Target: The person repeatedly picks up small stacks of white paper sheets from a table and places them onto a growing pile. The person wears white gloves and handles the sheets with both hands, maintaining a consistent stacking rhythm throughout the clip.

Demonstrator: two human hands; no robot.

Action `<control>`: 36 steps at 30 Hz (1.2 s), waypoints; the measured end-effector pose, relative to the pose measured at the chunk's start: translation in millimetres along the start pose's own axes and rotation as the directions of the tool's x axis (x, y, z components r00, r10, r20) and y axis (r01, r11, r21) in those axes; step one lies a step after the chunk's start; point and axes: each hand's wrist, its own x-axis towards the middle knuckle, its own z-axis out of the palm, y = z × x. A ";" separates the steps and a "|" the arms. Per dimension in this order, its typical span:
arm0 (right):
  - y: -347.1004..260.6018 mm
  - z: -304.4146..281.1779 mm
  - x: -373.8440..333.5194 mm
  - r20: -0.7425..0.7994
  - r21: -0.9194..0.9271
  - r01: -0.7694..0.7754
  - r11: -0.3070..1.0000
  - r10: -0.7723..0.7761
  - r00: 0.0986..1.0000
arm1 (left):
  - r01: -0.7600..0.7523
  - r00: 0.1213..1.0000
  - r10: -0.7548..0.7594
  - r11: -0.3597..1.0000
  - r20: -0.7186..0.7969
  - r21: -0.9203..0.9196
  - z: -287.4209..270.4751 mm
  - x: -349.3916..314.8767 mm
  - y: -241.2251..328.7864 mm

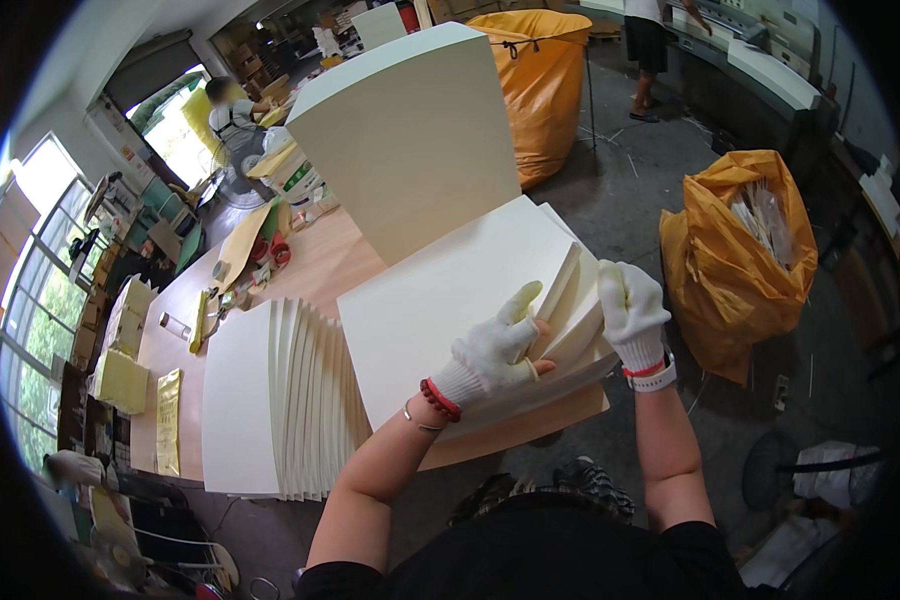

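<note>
Gripping cream sheets by the right-hand edge, gloved

Working over a slanted pile of cream sheets lying on the table, right in front of the body. Closing fingers of the right hand on the right-hand edges, gripping bowed sheets there; cannot tell how many. Laying the left hand on the near right part of the same pile, holding thumb apart from half-bent fingers, so partly open; cannot tell whether pinching any sheet. Wearing white gloves on both, baring some left fingertips. Wearing red beads on the left wrist, a white watch on the right.

Seeing a fanned stack just left of the pile, a tall stack rising behind. Spotting red rolls and a gold packet farther left on the table. Noting a large orange bag behind the tall stack, an open orange bag at right, both standing on the dark floor. Spotting a co-worker in the left background, another person standing at upper right.
</note>
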 end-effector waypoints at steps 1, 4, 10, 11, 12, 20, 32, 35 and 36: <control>-2.3 -1.1 1.9 -0.012 0.000 -0.005 1.000 0.005 1.000 | 0.007 1.000 -0.007 1.000 0.006 -0.004 -0.7 -0.6 -0.2; -5.4 -6.8 3.4 0.038 0.035 -0.015 0.999 0.014 0.999 | -0.039 0.999 0.039 0.999 0.001 -0.017 -2.8 -1.6 -1.6; -5.2 -4.0 6.6 0.024 0.093 -0.015 0.996 0.012 1.000 | -0.113 0.993 0.114 0.993 -0.035 0.019 4.8 -1.0 -5.9; -4.2 -1.8 4.8 -0.023 0.043 0.022 0.999 -0.021 1.000 | -0.062 0.995 0.059 0.998 0.083 0.028 -2.6 0.8 -0.7; -4.2 -0.3 4.2 -0.069 -0.006 0.058 0.998 -0.059 0.996 | -0.037 0.991 0.034 0.999 0.126 0.015 -5.9 1.8 1.8; -5.5 1.1 2.2 0.024 0.134 -0.200 0.971 0.198 0.980 | -0.079 0.996 0.078 0.997 -0.046 -0.018 1.6 1.5 0.5; -10.2 -4.2 6.6 0.050 0.148 -0.153 0.977 0.147 0.988 | -0.114 0.993 0.115 0.993 -0.022 0.041 1.8 -2.5 -2.9; -14.3 -4.3 9.2 -0.003 0.096 -0.112 0.989 0.112 0.994 | -0.120 0.992 0.118 0.992 0.054 0.040 -2.6 1.2 0.4; -13.5 -3.6 9.2 -0.011 0.094 -0.109 0.990 0.110 0.994 | -0.108 0.992 0.107 0.994 0.065 0.007 -3.0 1.9 0.2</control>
